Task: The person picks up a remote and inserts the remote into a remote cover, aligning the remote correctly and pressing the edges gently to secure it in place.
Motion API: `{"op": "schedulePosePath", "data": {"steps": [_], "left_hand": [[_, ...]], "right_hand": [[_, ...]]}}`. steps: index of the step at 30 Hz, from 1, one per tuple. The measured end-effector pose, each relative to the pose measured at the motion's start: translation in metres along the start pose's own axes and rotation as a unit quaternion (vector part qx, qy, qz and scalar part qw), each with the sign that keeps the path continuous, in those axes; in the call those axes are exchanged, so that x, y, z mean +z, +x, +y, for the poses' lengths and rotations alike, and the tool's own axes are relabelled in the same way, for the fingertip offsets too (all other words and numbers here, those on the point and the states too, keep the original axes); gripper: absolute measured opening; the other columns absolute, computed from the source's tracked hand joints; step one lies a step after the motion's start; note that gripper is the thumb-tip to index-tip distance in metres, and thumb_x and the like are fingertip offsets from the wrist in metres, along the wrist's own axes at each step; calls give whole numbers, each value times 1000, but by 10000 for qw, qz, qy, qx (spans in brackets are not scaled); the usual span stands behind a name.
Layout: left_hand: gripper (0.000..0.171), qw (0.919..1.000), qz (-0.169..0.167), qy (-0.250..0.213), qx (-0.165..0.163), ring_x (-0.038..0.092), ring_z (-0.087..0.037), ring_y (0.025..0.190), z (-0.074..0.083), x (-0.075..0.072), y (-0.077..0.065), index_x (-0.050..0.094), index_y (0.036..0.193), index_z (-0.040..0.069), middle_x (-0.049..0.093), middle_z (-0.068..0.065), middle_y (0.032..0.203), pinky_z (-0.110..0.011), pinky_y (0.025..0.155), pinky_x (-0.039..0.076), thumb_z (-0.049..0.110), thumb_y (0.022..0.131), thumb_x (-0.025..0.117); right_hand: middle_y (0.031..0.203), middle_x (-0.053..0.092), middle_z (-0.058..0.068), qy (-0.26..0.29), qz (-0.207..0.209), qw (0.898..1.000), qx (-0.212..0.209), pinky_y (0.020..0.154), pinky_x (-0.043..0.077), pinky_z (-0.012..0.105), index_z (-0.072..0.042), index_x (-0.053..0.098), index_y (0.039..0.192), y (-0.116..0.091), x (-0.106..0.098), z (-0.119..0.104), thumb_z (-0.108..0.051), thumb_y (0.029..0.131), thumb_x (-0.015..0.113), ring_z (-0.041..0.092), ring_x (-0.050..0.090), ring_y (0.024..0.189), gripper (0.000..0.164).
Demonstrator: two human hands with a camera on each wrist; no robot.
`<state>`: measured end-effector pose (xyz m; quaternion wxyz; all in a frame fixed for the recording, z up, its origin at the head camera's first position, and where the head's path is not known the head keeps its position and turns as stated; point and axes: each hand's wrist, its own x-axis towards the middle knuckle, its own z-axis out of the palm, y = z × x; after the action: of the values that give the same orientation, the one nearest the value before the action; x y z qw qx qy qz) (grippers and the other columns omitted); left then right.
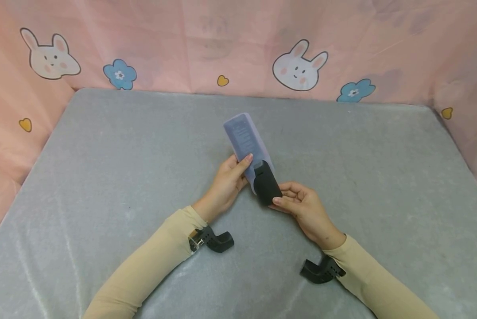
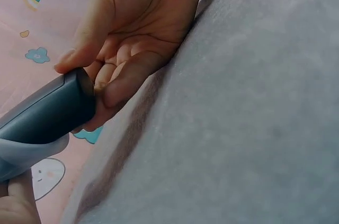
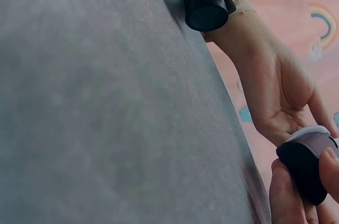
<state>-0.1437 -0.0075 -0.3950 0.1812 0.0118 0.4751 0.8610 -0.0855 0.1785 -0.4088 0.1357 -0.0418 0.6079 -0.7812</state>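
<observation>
A long, flat lavender case (image 1: 244, 135) with pale print on its face is tilted over the middle of the table. My left hand (image 1: 225, 186) grips it by the lower left side, thumb on the printed face. At its lower end sits a smooth black rounded piece (image 1: 268, 184), overlapping the case. The right hand (image 1: 306, 210) pinches this piece's near end between thumb and fingers. In the left wrist view the black piece (image 2: 58, 105) lies against the lavender rim (image 2: 37, 152). The right wrist view shows both hands close around the black end (image 3: 302, 168).
A grey cloth-covered table (image 1: 122, 177) spreads beneath both hands. Pink curtain (image 1: 166, 48) with rabbits, flowers and hearts hangs along the back and sides. Black wrist mounts (image 1: 218, 241) stick out from both beige sleeves (image 1: 150, 261).
</observation>
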Motion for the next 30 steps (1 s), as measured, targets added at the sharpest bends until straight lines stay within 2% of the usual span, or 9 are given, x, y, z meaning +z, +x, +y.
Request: {"op": "schedulePosePath", "data": {"steps": [8, 16, 18, 22, 25, 27, 30], "left_hand": [[34, 9999, 125, -84, -2, 62, -11, 89, 2, -1, 1, 42, 131, -6, 62, -3, 106, -30, 82, 50, 11, 101, 40], [31, 9996, 136, -221, 113, 64, -12, 84, 3, -3, 2, 44, 127, -6, 64, 0, 97, -28, 75, 53, 11, 101, 40], [30, 9997, 95, -211, 103, 65, -12, 83, 3, -3, 2, 45, 126, -6, 65, 0, 97, -28, 74, 53, 11, 101, 41], [31, 9998, 79, -177, 15, 65, -12, 83, 3, -2, 1, 45, 126, -7, 64, -2, 99, -28, 74, 54, 11, 101, 42], [33, 9999, 93, -115, -79, 64, -12, 83, 2, -1, 1, 44, 127, -8, 64, -2, 99, -28, 73, 53, 12, 101, 42], [33, 9999, 85, -76, -113, 64, -11, 83, 1, 0, 1, 44, 128, -8, 64, -2, 99, -27, 72, 53, 11, 101, 42], [33, 9999, 96, -37, -136, 64, -11, 83, -1, 0, 1, 44, 127, -9, 63, -2, 99, -27, 72, 54, 11, 101, 42]], "right_hand": [[96, 69, 7, -107, -71, 9999, 99, 81, 54, 35, 1, 56, 105, 2, 2, -3, 9, 86, 62, 18, 68, 87, 22], [94, 68, 4, -34, -266, 9994, -232, 79, 55, 35, -4, 58, 104, 3, 1, -3, 5, 92, 54, 18, 67, 84, 15], [92, 68, 4, -61, -150, 9993, -330, 78, 55, 33, -4, 59, 104, 4, 1, -3, 4, 92, 53, 17, 67, 84, 15], [90, 68, 3, -287, 360, 9976, -508, 74, 55, 29, -3, 61, 101, 5, 1, -3, 4, 91, 56, 14, 66, 81, 13], [88, 69, 3, -498, 653, 9942, -688, 71, 56, 27, 7, 59, 100, 6, -1, -5, 5, 90, 57, 12, 65, 79, 10], [86, 69, 4, -604, 691, 9928, -773, 70, 56, 27, 14, 56, 100, 8, -3, -8, 7, 89, 58, 13, 66, 78, 13], [85, 68, 6, -755, 655, 9918, -797, 70, 56, 29, 18, 54, 100, 13, -4, -12, 7, 89, 59, 14, 66, 76, 17]]}}
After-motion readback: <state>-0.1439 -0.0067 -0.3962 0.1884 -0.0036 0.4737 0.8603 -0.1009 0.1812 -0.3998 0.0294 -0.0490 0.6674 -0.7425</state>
